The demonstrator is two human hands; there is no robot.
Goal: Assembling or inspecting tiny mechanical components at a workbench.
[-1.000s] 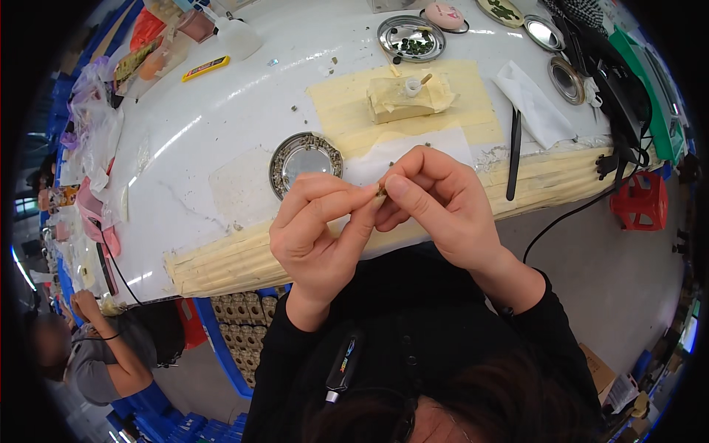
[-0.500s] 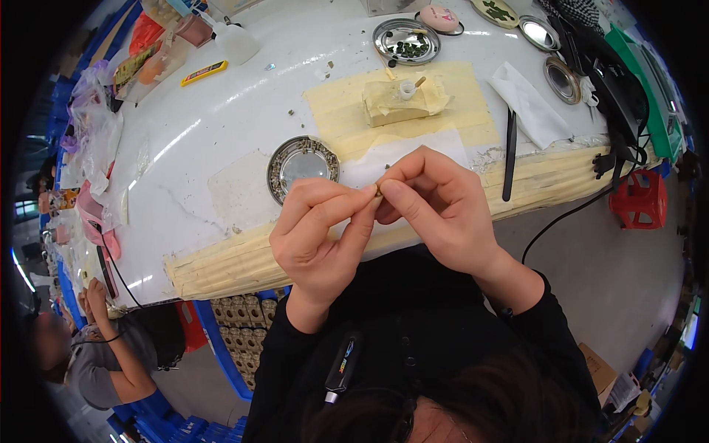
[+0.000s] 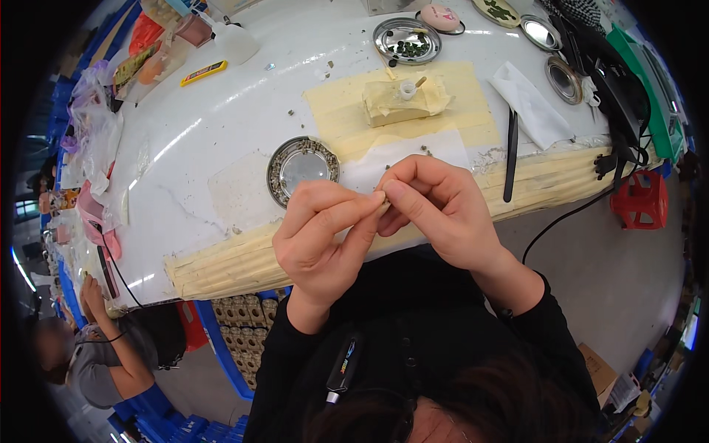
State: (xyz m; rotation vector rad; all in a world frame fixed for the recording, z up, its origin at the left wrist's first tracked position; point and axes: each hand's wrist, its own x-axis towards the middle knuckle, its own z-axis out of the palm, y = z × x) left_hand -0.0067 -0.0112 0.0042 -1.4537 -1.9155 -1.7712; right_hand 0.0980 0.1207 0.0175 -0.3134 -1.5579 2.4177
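My left hand and my right hand meet above the table's near edge, thumbs and forefingers pinched together. Between the fingertips is a tiny piece, mostly hidden and too small to name. Just beyond my left hand is a round metal dish with many small metallic-looking pieces around its inside rim. A white sheet lies past my fingertips, with a few similar bits on it. Farther off, a block wrapped in yellowish paper carries a small white cup with a stick beside it.
Black tweezers lie at right by a folded white cloth. A dish of dark green pieces stands at the back. At far left sits a co-worker. A blue crate is below the table, a red stool at right.
My pinched fingertips have shifted slightly to the right and nearer to me, and the hands have turned a little. The co-worker's raised hand has moved slightly.
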